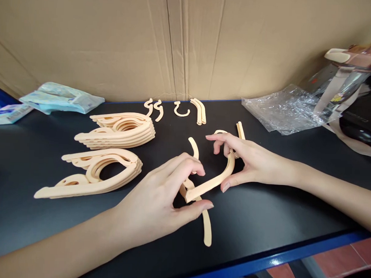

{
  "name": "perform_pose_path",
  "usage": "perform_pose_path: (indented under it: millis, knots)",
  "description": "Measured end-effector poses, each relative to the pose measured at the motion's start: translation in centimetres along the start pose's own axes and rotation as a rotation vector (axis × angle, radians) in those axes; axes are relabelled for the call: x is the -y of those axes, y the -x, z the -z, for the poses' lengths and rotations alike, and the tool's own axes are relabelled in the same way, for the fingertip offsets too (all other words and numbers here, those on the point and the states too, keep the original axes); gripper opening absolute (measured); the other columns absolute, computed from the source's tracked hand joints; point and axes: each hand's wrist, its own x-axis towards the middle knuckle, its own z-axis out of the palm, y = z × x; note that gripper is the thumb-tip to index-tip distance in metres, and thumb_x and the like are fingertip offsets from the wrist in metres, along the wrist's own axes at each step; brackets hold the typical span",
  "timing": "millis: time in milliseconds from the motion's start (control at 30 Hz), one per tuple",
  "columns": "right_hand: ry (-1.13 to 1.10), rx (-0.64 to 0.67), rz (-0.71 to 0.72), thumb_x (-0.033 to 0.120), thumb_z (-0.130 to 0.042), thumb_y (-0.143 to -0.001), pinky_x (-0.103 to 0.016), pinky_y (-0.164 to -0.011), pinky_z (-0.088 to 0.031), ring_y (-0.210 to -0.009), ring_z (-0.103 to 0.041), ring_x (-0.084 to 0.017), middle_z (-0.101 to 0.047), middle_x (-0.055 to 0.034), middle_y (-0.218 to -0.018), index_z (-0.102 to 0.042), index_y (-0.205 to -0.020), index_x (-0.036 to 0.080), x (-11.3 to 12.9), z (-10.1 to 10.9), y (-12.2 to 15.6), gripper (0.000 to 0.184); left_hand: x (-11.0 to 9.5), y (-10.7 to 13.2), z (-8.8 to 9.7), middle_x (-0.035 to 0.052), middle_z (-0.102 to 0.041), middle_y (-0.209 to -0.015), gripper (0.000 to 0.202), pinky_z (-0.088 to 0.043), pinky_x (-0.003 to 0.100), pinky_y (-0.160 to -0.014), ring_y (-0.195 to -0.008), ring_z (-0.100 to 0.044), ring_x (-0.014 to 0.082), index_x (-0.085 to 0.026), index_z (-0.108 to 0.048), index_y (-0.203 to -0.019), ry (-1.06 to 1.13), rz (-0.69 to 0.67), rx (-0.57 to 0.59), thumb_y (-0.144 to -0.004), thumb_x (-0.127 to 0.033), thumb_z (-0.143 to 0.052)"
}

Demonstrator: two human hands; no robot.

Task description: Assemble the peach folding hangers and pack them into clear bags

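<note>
A cream plastic folding hanger (pixel 212 182), its curved arms spread at angles, is between my two hands just above the black table. My left hand (pixel 168 191) is curled round its near-left end, where the arms meet; the palm hides part of that joint. At the far-right end, my right hand (pixel 248 159) holds the hanger between bent fingers and thumb, with the index finger stretched out to the left. A pale curved piece (pixel 220 131) and a straight piece (pixel 241 131) show behind the right hand. Whether they join the hanger I cannot tell.
Two stacks of folded hangers (pixel 137 133) lie at left. Loose hooks (pixel 158 110) and slim arms (pixel 199 112) lie at the back. Wipes packets (pixel 62 99) are far left; a clear plastic bag (pixel 280 108) and a strapped bottle (pixel 336 83) are right. Cardboard (pixel 116 43) stands behind.
</note>
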Motion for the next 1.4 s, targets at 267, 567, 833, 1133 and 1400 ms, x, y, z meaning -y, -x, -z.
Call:
perform_pose_path:
  millis: [267, 567, 833, 1133, 1400]
  knots:
    - [0.027, -0.015, 0.043, 0.061, -0.075, -0.075, -0.036, -0.081, -0.052, -0.09, -0.052, -0.018, -0.048, -0.0074, -0.126, -0.035, -0.146, 0.028, 0.18, -0.26, 0.14, 0.089, 0.2, -0.06, -0.2, 0.0002, -0.065, -0.116, 0.022, -0.051, 0.021, -0.083, -0.097, -0.065, 0.0118, -0.022, -0.052, -0.118, -0.039, -0.086, -0.012, -0.096, -0.021, -0.055]
    - [0.047, -0.002, 0.075, 0.059, -0.076, -0.075, -0.035, -0.085, -0.053, -0.106, -0.053, -0.023, -0.047, -0.01, -0.129, -0.033, -0.149, 0.024, -0.25, -0.25, 0.1, 0.092, 0.02, -0.14, -0.1, 0.0023, -0.062, -0.133, 0.033, -0.05, 0.015, -0.094, -0.114, -0.064, 0.01, -0.02, -0.054, -0.124, -0.029, -0.097, -0.03, -0.092, -0.013, -0.055]
    - [0.054, 0.007, 0.132, 0.056, -0.072, -0.08, -0.037, -0.089, -0.052, -0.112, -0.055, -0.024, -0.053, -0.0115, -0.128, -0.041, -0.145, 0.021, -0.22, 0.0, 0.0, 0.08, 0.16, -0.04, -0.07, 0.0023, -0.067, -0.119, 0.03, -0.05, 0.024, -0.087, -0.104, -0.064, 0.0143, -0.02, -0.054, -0.122, -0.105, -0.099, 0.002, -0.092, -0.013, -0.052]
    - [0.095, 0.032, 0.248, 0.046, -0.071, -0.086, -0.035, -0.088, -0.048, -0.108, -0.057, -0.022, -0.06, -0.0104, -0.115, -0.066, -0.104, 0.018, -0.22, 0.2, -0.14, 0.034, 0.52, -0.41, 0.09, 0.0014, -0.065, -0.105, 0.025, -0.043, 0.034, -0.077, -0.088, -0.057, 0.019, -0.02, -0.055, -0.117, -0.283, -0.059, 0.021, -0.094, -0.027, -0.057]
    - [0.083, 0.011, 0.229, 0.045, -0.066, -0.09, -0.029, -0.074, -0.046, -0.091, -0.057, -0.018, -0.061, -0.0064, -0.098, -0.059, -0.083, 0.018, 0.11, -0.03, -0.1, 0.029, 0.72, -0.3, 0.05, -0.0024, -0.063, -0.094, 0.025, -0.044, 0.026, -0.06, -0.067, -0.057, 0.012, -0.023, -0.055, -0.119, -0.145, 0.076, 0.022, -0.093, -0.026, -0.057]
